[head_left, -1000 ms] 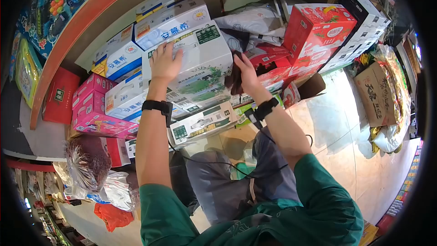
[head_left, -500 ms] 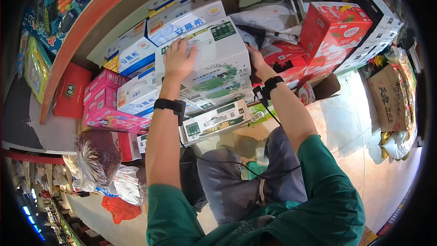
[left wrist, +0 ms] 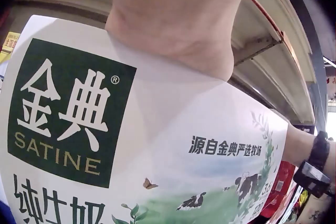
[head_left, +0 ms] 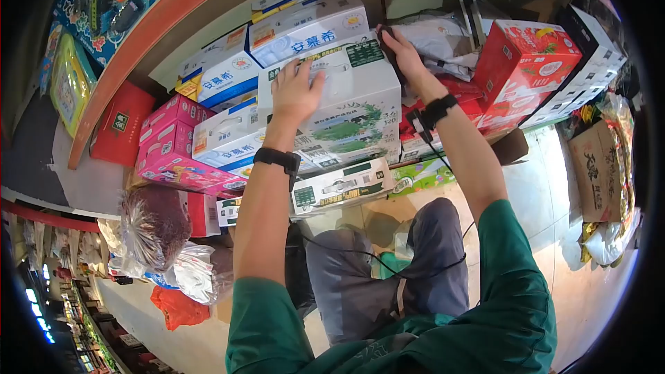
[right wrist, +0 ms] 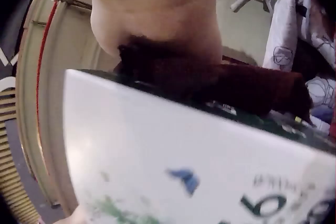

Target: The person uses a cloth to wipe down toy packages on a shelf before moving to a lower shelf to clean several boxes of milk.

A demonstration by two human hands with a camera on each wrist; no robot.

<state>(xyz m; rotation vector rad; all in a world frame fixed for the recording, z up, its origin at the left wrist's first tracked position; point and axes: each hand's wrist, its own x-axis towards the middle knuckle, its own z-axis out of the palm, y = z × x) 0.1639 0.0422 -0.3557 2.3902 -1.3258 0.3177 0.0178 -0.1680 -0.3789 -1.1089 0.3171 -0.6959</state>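
A white carton with a green meadow print (head_left: 357, 93) sits on the stack in front of the person. The left hand (head_left: 296, 95) rests with spread fingers on its top near the left end. At the far right edge, the right hand (head_left: 409, 61) holds a dark brown cloth against the carton. The right wrist view shows that cloth (right wrist: 262, 85) bunched beneath the palm (right wrist: 163, 24), along the carton's dark green edge; the fingertips are hidden there. In the left wrist view the carton's printed side (left wrist: 163, 98) fills the frame below the hand (left wrist: 178, 35).
Blue-and-white cartons (head_left: 308, 31) and pink cartons (head_left: 173, 156) stand to the left. Red cartons (head_left: 519, 62) stand on the right, beside a white-wrapped bundle (head_left: 440, 41). Bagged goods (head_left: 156, 228) lie at lower left; a brown box (head_left: 596, 173) stands on the floor at right.
The right hand has moved with the cloth along the carton's right side to its far corner. The left hand stays on the top. The head view has shifted, so the scene sits farther right.
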